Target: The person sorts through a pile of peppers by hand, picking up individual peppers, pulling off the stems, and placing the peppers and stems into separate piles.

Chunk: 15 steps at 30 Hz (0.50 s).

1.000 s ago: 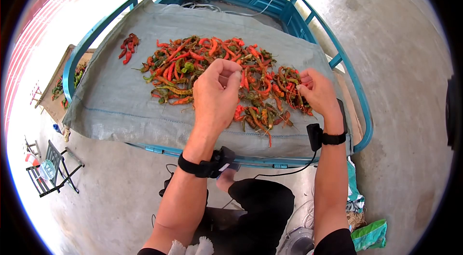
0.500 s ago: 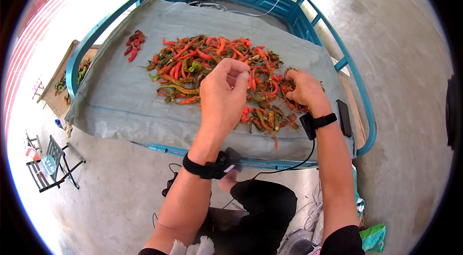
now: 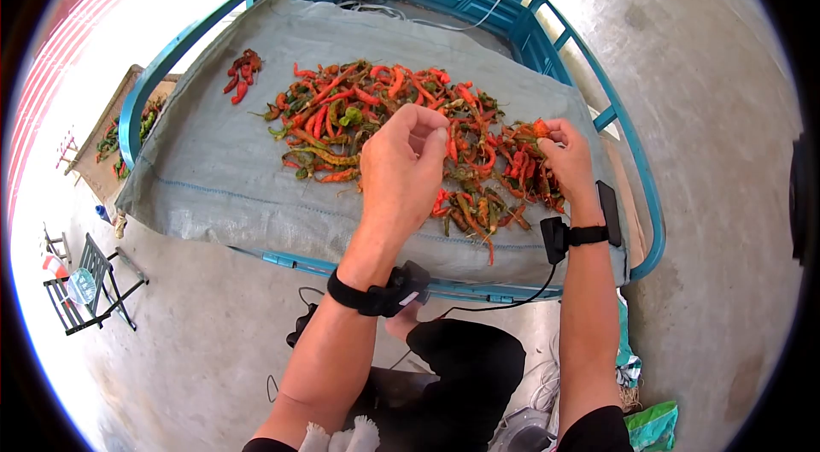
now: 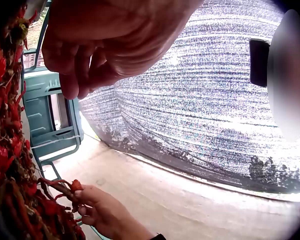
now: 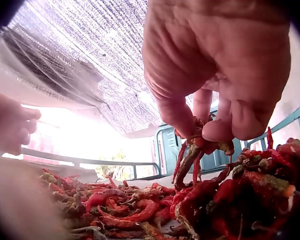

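Red, orange and green peppers lie heaped on a grey woven sheet. My left hand hovers over the front middle of the heap, its fingers curled in toward the thumb; nothing shows between them in the left wrist view. At the heap's right end, my right hand pinches a few wrinkled peppers between thumb and fingers. The right wrist view shows those peppers hanging under the fingertips of the right hand, just above the darker right part of the heap.
A small group of red peppers lies apart at the back left. Blue rails edge the cart bed. A black phone rests by the right wrist. More peppers lie on a board at the left, above a folding chair.
My right hand has reached into the right end of the heap and lifted out with peppers between its fingers. My left hand has kept its pose over the heap.
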Each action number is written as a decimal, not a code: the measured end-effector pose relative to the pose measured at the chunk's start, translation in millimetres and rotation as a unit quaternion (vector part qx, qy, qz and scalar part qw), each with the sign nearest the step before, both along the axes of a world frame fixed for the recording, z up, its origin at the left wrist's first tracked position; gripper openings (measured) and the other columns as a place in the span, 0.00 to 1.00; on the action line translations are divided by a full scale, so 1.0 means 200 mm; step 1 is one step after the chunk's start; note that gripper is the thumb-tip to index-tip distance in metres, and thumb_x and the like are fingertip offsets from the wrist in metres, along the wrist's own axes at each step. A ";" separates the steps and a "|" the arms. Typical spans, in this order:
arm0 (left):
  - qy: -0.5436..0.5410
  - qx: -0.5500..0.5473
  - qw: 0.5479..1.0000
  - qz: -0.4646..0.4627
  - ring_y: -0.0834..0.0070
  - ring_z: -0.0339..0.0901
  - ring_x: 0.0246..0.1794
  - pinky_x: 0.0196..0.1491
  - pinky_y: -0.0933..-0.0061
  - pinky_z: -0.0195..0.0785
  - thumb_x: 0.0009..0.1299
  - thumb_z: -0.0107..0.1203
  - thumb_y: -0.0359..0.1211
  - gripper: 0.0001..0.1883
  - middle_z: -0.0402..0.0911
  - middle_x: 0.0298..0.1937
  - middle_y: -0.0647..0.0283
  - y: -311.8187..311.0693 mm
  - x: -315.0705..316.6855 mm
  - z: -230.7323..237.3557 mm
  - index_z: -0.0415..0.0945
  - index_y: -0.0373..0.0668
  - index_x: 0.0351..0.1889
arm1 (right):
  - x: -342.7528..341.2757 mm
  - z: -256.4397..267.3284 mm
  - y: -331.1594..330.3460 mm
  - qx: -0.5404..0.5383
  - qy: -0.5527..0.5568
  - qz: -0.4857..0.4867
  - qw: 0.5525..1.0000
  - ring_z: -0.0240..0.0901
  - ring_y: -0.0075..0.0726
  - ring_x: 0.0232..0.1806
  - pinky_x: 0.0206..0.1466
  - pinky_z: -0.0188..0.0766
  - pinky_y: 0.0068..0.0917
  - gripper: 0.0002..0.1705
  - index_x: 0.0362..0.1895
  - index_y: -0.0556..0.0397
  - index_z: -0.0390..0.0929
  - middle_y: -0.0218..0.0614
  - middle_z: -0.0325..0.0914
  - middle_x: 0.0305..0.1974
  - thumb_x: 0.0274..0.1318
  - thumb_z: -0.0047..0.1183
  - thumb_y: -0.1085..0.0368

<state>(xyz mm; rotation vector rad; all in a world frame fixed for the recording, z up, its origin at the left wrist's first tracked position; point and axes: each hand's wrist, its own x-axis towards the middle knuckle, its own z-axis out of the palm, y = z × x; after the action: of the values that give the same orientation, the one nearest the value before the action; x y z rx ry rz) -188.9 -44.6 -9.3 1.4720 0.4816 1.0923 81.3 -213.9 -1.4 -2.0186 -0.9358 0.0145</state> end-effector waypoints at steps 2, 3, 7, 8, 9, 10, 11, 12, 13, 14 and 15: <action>0.007 0.001 1.000 0.002 0.74 0.84 0.32 0.39 0.68 0.77 0.75 0.62 0.28 0.05 0.88 0.34 0.62 -0.01 0.00 0.01 0.84 0.38 0.45 | 0.00 0.03 -0.01 0.066 0.083 -0.007 0.994 0.70 0.17 0.25 0.27 0.68 0.20 0.12 0.53 0.55 0.82 0.28 0.80 0.37 0.66 0.60 0.70; 0.011 0.002 1.000 0.002 0.74 0.84 0.32 0.39 0.68 0.77 0.75 0.61 0.28 0.05 0.88 0.34 0.62 -0.02 0.00 0.01 0.84 0.38 0.45 | -0.02 0.07 -0.01 0.080 0.104 -0.021 0.991 0.70 0.17 0.25 0.26 0.67 0.20 0.13 0.54 0.55 0.81 0.28 0.80 0.37 0.67 0.60 0.70; 0.013 0.002 1.000 -0.003 0.73 0.84 0.32 0.39 0.68 0.77 0.75 0.61 0.28 0.05 0.88 0.34 0.61 -0.02 0.00 0.02 0.84 0.38 0.45 | -0.01 0.17 0.03 0.134 0.144 -0.052 0.979 0.69 0.17 0.23 0.23 0.65 0.19 0.13 0.55 0.56 0.80 0.27 0.78 0.35 0.69 0.60 0.70; 0.016 0.004 1.000 -0.003 0.74 0.84 0.32 0.39 0.68 0.77 0.75 0.61 0.28 0.05 0.88 0.34 0.61 -0.03 0.00 0.02 0.84 0.38 0.45 | 0.01 0.18 0.04 0.149 0.144 -0.054 0.977 0.69 0.17 0.23 0.22 0.65 0.19 0.13 0.54 0.56 0.80 0.27 0.78 0.34 0.69 0.61 0.69; 0.019 0.006 1.000 -0.003 0.74 0.84 0.32 0.39 0.68 0.77 0.75 0.61 0.28 0.05 0.88 0.34 0.61 -0.03 0.00 0.02 0.84 0.38 0.45 | 0.03 0.18 0.06 0.152 0.138 -0.060 0.977 0.69 0.17 0.24 0.22 0.66 0.19 0.12 0.54 0.56 0.80 0.28 0.78 0.34 0.69 0.61 0.69; 0.025 0.006 1.000 -0.011 0.76 0.84 0.33 0.40 0.71 0.77 0.76 0.60 0.26 0.05 0.88 0.36 0.63 -0.03 0.00 0.03 0.83 0.37 0.46 | 0.04 0.18 0.08 0.156 0.132 -0.065 0.977 0.70 0.17 0.24 0.23 0.66 0.19 0.12 0.54 0.56 0.80 0.28 0.79 0.34 0.69 0.61 0.69; 0.032 0.005 0.999 -0.018 0.79 0.83 0.35 0.40 0.74 0.76 0.76 0.59 0.25 0.05 0.88 0.37 0.64 -0.03 -0.01 0.04 0.83 0.36 0.47 | 0.06 0.19 0.10 0.160 0.127 -0.070 0.976 0.70 0.17 0.24 0.23 0.67 0.19 0.12 0.54 0.57 0.80 0.29 0.79 0.34 0.68 0.62 0.70; 0.038 0.005 0.999 -0.026 0.82 0.82 0.36 0.41 0.77 0.76 0.77 0.58 0.24 0.05 0.87 0.38 0.66 -0.03 -0.01 0.04 0.83 0.35 0.47 | 0.08 0.18 0.12 0.157 0.115 -0.081 0.978 0.71 0.18 0.25 0.23 0.68 0.20 0.12 0.54 0.57 0.80 0.29 0.80 0.34 0.68 0.62 0.70; 0.039 0.004 0.999 -0.025 0.82 0.82 0.36 0.41 0.76 0.76 0.77 0.58 0.24 0.05 0.87 0.38 0.66 -0.03 -0.02 0.05 0.83 0.35 0.47 | 0.10 0.17 0.14 0.154 0.104 -0.091 0.978 0.72 0.18 0.25 0.23 0.68 0.20 0.12 0.54 0.57 0.80 0.30 0.81 0.35 0.68 0.62 0.70; 0.039 0.003 0.999 -0.023 0.82 0.82 0.36 0.41 0.76 0.76 0.77 0.58 0.24 0.05 0.87 0.38 0.66 -0.03 -0.02 0.06 0.83 0.35 0.47 | 0.12 0.16 0.17 0.151 0.093 -0.101 0.979 0.73 0.19 0.26 0.23 0.68 0.21 0.12 0.53 0.57 0.80 0.30 0.81 0.35 0.68 0.62 0.70; 0.041 0.001 0.999 -0.022 0.82 0.82 0.36 0.41 0.76 0.76 0.77 0.58 0.24 0.05 0.87 0.38 0.66 -0.03 -0.02 0.06 0.83 0.35 0.47 | 0.14 0.15 0.19 0.148 0.082 -0.102 0.980 0.74 0.19 0.26 0.24 0.70 0.21 0.12 0.53 0.57 0.80 0.31 0.82 0.36 0.68 0.62 0.70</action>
<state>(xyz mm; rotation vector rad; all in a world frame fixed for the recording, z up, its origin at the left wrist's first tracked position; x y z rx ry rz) -192.8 -50.9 2.0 1.5263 0.5024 1.0015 109.0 -176.1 27.9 -1.7958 -0.5864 -0.0654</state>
